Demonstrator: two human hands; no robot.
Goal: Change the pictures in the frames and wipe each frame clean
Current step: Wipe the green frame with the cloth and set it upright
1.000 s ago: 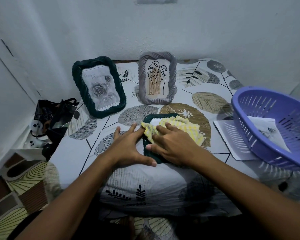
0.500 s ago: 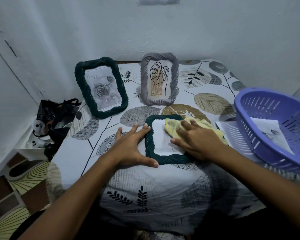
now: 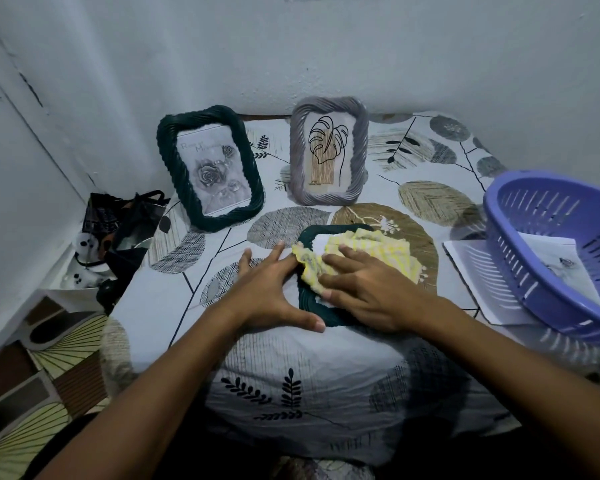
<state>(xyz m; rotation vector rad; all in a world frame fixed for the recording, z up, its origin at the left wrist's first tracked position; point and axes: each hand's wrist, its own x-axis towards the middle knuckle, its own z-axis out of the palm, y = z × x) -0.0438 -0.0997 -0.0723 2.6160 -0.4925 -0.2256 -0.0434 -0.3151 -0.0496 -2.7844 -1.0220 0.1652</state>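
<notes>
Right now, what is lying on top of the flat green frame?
A yellow cloth covers most of the green frame, pressed by the right hand. A white corner shows; the rest of the insert is hidden.

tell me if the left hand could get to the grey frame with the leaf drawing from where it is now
Probably yes. The left hand rests open beside the flat dark green frame, and only bare patterned cloth lies between it and the grey frame standing straight ahead.

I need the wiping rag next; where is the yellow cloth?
Head view, centre: the yellow cloth lies on the flat dark green frame, under the right hand.
</notes>
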